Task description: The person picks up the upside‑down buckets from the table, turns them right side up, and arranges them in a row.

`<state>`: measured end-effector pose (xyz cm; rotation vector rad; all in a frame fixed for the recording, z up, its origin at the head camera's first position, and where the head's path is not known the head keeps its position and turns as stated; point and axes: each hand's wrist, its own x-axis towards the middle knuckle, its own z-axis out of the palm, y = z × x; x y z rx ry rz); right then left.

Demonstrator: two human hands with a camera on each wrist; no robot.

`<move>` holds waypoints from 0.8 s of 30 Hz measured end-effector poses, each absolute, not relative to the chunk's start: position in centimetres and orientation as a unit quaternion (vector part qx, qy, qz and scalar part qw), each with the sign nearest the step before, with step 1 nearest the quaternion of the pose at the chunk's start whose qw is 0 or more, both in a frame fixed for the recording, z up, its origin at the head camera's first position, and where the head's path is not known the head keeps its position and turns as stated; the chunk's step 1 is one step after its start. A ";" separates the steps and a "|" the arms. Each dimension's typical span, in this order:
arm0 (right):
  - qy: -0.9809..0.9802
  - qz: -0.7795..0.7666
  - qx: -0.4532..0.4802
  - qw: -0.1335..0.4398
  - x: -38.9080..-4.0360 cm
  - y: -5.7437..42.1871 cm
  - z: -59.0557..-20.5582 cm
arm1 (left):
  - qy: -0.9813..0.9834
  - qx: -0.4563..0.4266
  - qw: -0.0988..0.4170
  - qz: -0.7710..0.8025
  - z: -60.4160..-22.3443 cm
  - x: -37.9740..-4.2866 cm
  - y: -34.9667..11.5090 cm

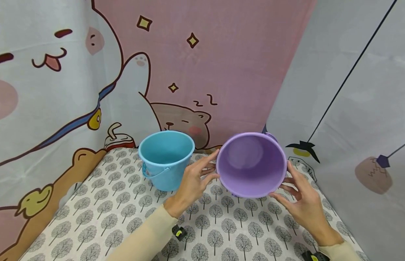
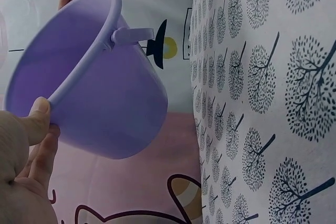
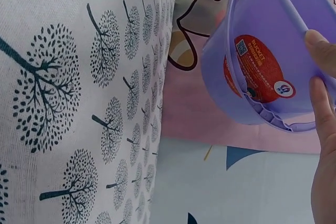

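Note:
A purple bucket (image 1: pixel 251 165) is held up off the cloth, tilted so its mouth faces me. My left hand (image 1: pixel 196 181) pinches its rim at the left, thumb and fingers on either side of the wall, as the left wrist view shows. On the opposite side my right hand (image 1: pixel 302 199) grips the rim the same way. In the right wrist view a red label (image 3: pixel 260 69) shows on the bucket's outer wall, and its purple handle (image 3: pixel 273 116) hangs loose. A light blue bucket (image 1: pixel 166 159) stands upright on the cloth, just left of my left hand.
A white cloth (image 1: pixel 124 203) printed with grey trees covers the table. Behind it hangs a cartoon-printed curtain (image 1: pixel 228 72) with pink and white areas. Another curtain part (image 1: pixel 362 108) closes off the right side.

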<state>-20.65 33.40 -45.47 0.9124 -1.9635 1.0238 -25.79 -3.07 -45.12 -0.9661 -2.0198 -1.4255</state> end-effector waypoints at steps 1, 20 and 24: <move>-0.762 0.401 0.355 0.363 -20.6 33.4 -45.4 | -0.739 -0.352 0.238 -0.523 -45.1 -25.8 -3.1; -0.697 0.548 0.368 0.281 -21.2 34.5 -46.5 | -0.764 -0.324 0.189 -0.525 -44.8 -25.7 -3.1; -0.711 0.549 0.346 0.273 -21.0 34.5 -46.5 | -0.764 -0.322 0.185 -0.528 -44.8 -25.8 -3.1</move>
